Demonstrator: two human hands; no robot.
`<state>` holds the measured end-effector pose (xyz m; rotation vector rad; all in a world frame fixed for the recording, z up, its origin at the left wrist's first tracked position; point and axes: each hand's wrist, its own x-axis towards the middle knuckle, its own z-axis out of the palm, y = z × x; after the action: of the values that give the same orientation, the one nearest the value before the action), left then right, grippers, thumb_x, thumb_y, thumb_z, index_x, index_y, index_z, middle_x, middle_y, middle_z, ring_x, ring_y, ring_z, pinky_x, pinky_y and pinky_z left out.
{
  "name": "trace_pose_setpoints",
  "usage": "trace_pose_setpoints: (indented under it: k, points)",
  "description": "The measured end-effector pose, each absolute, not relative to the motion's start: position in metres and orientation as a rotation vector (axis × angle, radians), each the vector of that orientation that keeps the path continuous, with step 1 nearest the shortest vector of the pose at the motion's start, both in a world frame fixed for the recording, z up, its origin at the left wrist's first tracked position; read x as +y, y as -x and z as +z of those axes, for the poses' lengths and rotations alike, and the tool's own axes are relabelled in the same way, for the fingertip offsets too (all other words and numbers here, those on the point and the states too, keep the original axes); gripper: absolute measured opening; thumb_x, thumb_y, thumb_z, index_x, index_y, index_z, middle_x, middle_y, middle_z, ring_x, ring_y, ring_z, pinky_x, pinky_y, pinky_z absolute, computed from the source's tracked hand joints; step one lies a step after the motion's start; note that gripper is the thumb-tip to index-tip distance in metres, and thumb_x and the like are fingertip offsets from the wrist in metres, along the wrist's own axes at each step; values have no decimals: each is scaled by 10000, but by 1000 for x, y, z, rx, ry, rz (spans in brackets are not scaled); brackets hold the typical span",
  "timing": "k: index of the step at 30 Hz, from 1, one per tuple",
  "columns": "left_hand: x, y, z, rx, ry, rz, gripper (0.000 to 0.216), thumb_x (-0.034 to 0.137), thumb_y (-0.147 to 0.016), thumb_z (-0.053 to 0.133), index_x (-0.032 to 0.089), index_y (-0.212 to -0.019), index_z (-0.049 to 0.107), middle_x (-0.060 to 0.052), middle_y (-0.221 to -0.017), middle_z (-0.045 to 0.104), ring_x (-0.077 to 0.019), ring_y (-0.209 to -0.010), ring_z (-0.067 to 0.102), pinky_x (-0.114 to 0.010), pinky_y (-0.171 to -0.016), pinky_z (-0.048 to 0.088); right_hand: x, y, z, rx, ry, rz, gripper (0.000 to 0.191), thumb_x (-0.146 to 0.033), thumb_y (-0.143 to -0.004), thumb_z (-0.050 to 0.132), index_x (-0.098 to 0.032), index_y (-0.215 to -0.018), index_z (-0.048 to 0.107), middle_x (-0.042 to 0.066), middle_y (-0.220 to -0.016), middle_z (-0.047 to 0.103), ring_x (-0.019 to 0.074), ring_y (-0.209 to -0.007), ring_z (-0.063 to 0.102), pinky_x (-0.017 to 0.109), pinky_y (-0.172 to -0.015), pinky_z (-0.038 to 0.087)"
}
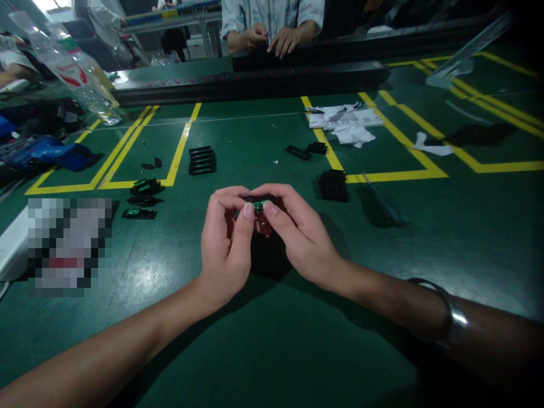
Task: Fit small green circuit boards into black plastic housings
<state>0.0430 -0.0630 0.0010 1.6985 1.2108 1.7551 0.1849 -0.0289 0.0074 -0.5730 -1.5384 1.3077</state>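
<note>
Both hands in view, brought together above the green table (263,351), near its middle. Left hand (225,243): thumb and fingers pinching the left end of a small green-and-black piece (259,206). Right hand (306,241): thumb and fingers pinching the right end of the same piece. Piece sits between the 2 thumb tips; its underside is largely hidden by the fingers. Metal bangle (458,318) on the right forearm.

Left of the hands: 3 black parts in a column, the nearest part (139,213) showing green on top. Beyond the left hand: ribbed black stack (203,160). Beyond the right hand: darker black stack (334,186), a dark slender object (386,207) just right of it, blurred, identity unclear. Farther back: crumpled white paper (357,120) across yellow lines. Clear bottle (76,73) at far left. Across the table, a co-worker's 2 hands (284,42) held close together.
</note>
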Motion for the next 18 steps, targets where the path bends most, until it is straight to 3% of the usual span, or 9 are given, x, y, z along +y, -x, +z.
trace_pose_setpoints:
  k: [18]
  points:
    - [-64, -47, 3, 1193, -1650, 1759, 54, 216, -1059, 559, 195, -1011, 571, -59, -1162, 591, -90, -862, 628, -226, -704, 581, -27, -183, 7, -1555, 573, 1285, 166, -249, -1088, 555, -218, -1217, 656, 25, -1166, 691, 111, -895, 657, 249, -774, 561]
